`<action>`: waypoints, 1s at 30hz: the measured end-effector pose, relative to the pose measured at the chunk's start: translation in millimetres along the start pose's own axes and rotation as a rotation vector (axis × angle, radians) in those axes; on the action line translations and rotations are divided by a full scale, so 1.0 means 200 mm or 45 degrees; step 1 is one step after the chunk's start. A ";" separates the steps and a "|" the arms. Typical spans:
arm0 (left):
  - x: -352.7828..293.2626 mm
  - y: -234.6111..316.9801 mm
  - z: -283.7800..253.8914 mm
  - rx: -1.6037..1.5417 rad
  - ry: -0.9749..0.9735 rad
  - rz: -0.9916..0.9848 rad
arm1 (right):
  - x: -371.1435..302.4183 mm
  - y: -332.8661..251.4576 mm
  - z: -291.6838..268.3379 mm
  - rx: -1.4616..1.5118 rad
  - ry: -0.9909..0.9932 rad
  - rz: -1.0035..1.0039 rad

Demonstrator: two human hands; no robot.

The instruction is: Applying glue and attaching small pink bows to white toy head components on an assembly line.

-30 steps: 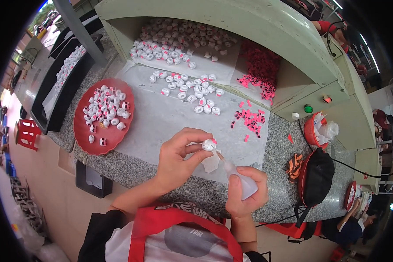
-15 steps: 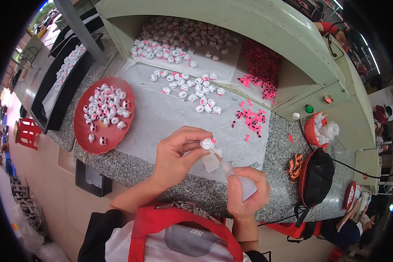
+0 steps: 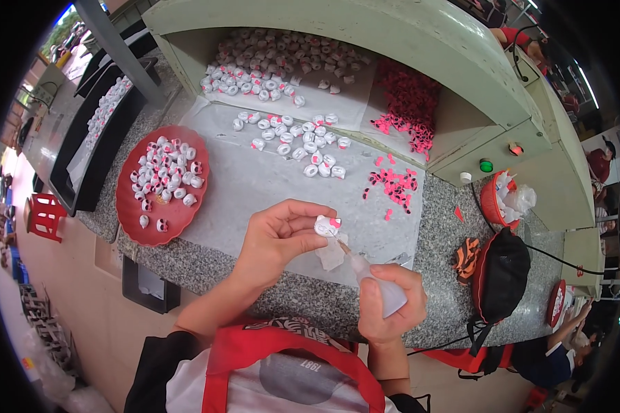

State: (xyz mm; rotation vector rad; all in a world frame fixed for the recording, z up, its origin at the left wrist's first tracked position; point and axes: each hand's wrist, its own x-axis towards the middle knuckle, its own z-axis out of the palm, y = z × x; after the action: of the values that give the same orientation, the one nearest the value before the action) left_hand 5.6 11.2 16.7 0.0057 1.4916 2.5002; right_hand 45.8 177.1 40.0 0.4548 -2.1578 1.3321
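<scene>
Between the thumb and fingers of my left hand [image 3: 277, 237] is a small white cat-shaped figurine head [image 3: 327, 225] with a pink bow. My right hand [image 3: 395, 303] is wrapped round a translucent squeeze bottle [image 3: 386, 288], its thin nozzle pointing up at the figurine head's lower edge. Whether the tip touches it I cannot tell. Just beneath lies a crumpled white tissue [image 3: 332, 255] on the white paper sheet [image 3: 248, 186]. Several similar white heads [image 3: 310, 141] are strewn beyond my hands. To their right are small pink-and-black pieces [image 3: 391, 184].
A red scalloped plate [image 3: 132, 206] of white heads stands at left, near a long black tray [image 3: 65, 172]. Behind is a pale green open-fronted cabinet [image 3: 365, 27] holding more heads and pink pieces. A red basket [image 3: 490, 203] and black bag [image 3: 506, 275] stand at right.
The figurine head has turned in my left fingers, so its pink bow now shows at the upper right. My right hand and bottle have hardly moved. The whole view has shifted slightly.
</scene>
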 end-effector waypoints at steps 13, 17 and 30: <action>0.00 0.00 -0.01 -0.028 -0.003 -0.012 | -0.02 -0.01 -0.01 0.007 0.021 0.112; 0.01 -0.01 -0.02 -0.048 0.000 -0.014 | -0.02 -0.01 0.02 0.094 0.012 0.250; 0.02 -0.09 -0.14 0.030 0.141 -0.029 | 0.13 0.70 0.27 -0.964 -0.224 0.731</action>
State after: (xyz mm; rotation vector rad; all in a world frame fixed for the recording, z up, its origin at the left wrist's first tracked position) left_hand 1.2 -4.1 -12.1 -0.1471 1.5539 2.5017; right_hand -66.4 192.1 -62.6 -0.3881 -2.8421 0.6179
